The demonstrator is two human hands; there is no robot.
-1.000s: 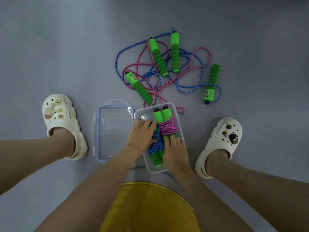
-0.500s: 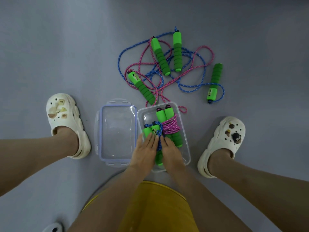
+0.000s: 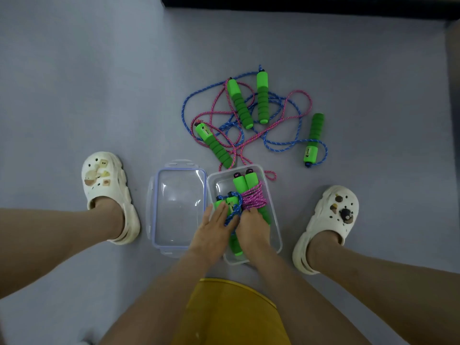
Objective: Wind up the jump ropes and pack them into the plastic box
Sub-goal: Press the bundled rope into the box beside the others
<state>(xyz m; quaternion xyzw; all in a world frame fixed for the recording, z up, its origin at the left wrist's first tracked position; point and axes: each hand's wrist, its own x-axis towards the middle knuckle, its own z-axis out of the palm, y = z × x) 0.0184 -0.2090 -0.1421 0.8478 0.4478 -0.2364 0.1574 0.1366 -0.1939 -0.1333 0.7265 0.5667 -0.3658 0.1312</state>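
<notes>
Beside the clear lid (image 3: pixel 178 207), the left hand (image 3: pixel 215 230) lies flat in the plastic box (image 3: pixel 221 185), fingers (image 3: pixel 220 212) straight, grip wide, pressing the blue rope bundle (image 3: pixel 234 207), whose handles are largely hidden under both hands. The right hand (image 3: pixel 251 227) bends onto the same bundle next to the pink rope bundle (image 3: pixel 254 197); its fingertips are buried, so whether its grip holds cord cannot be told. Loose ropes (image 3: pixel 262 100) lie tangled on the floor beyond.

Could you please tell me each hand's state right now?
Left hand: open, pressing the blue jump rope bundle.
Right hand: on it too; grip cannot be told.
</notes>
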